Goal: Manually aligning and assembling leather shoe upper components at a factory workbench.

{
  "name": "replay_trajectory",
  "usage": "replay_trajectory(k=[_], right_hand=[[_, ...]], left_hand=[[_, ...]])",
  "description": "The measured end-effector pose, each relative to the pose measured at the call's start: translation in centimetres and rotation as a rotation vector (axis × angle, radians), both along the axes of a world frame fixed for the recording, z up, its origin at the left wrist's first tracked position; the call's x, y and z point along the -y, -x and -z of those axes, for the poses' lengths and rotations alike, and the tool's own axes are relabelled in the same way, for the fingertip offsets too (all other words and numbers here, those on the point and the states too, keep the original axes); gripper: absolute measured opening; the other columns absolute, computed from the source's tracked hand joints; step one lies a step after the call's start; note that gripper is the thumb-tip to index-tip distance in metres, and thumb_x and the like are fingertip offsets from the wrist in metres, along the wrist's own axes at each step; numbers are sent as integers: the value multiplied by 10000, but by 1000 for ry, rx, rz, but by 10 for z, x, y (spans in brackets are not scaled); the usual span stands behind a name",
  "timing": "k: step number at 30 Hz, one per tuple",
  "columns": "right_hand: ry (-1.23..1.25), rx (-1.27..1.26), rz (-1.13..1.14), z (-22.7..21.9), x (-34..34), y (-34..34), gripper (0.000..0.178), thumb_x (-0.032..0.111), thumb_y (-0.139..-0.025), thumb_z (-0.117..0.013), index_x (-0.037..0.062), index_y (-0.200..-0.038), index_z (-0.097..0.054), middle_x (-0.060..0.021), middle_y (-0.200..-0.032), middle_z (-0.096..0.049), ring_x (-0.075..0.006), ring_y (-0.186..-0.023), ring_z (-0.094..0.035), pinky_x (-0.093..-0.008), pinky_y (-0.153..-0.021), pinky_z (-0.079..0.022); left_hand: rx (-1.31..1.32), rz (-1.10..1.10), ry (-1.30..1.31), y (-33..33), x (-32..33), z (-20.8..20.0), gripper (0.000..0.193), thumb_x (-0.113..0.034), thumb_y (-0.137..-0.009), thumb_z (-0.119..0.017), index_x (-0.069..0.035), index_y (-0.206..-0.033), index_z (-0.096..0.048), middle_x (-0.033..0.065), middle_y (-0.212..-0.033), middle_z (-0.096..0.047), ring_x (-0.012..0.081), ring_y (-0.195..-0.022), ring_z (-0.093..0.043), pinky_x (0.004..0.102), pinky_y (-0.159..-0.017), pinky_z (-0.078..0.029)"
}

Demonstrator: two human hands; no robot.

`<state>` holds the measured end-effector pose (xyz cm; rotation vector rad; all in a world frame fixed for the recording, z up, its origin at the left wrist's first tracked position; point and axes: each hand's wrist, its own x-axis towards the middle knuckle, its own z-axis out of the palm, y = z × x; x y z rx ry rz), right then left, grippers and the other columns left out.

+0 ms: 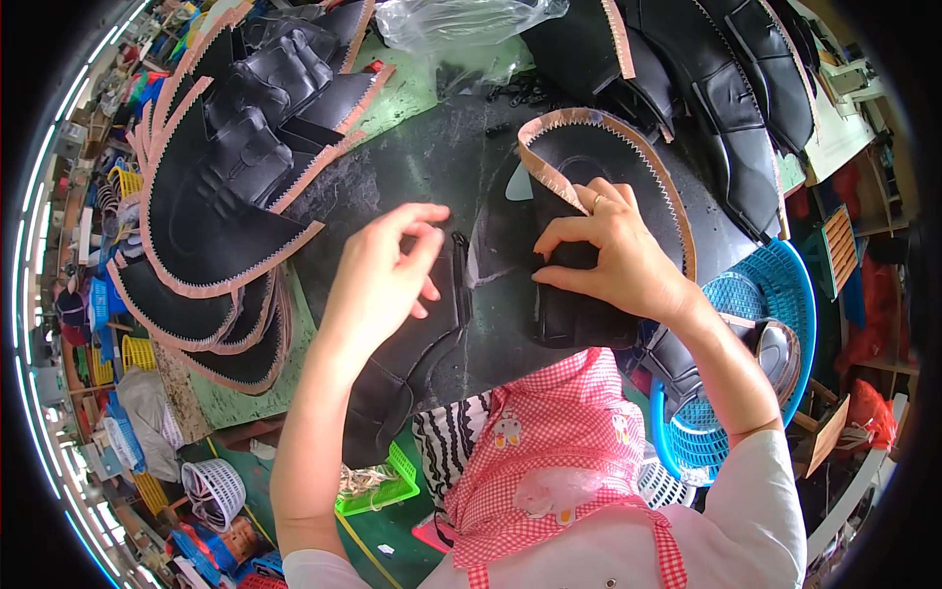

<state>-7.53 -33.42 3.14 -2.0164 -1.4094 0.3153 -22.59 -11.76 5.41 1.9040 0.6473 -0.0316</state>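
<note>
In front of me on the dark work surface lies a black shoe upper [628, 177] with a tan zigzag-stitched strip [601, 120] along its curved edge. My right hand [603, 240] holds it near the inner edge, thumb and forefinger curled at a black flap [579, 312] and the other fingers by the tan strip. My left hand [392, 265] is held over another black leather piece [422, 353], which hangs past the near edge of the surface. Its fingers are apart, slightly bent, with nothing seen in them. What lies under the right palm is hidden.
Overlapping black uppers with tan edges [162, 231] are heaped at the left. More black uppers [721, 108] lie at the far right. Clear plastic [471, 25] sits at the far edge. A blue basket [807, 324] with shoe pieces stands right, and a green tray [404, 466] is below.
</note>
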Motion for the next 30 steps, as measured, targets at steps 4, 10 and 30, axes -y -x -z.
replay_trajectory(k=[4,10,30], right_hand=[[-34,13,42,4,-2,4,194,247,-773,-825,138,-911,-741,-57,-920,-572,-246,-950,-496,-387,-952,-349],[-15,1,41,8,0,3,201,262,-800,-816,128,-929,-739,-63,-910,-566,-249,-969,-492,-396,-974,-340],[151,-146,-178,-15,-13,-11,200,289,-865,-774,109,-945,-740,-92,-965,-605,-274,-1099,-493,-397,-1071,-289]], left_hand=[[-64,57,-21,0,-10,12,239,-130,-997,-629,-1,-1191,-680,90,-998,-691,90,-576,-651,241,-501,-548],[125,51,328,11,-19,6,204,-160,-1039,-598,30,-1091,-655,63,-1023,-693,102,-651,-673,236,-576,-594],[-83,249,474,-18,-7,16,249,-165,-947,-733,18,-1114,-716,38,-908,-684,113,-704,-700,263,-641,-617]])
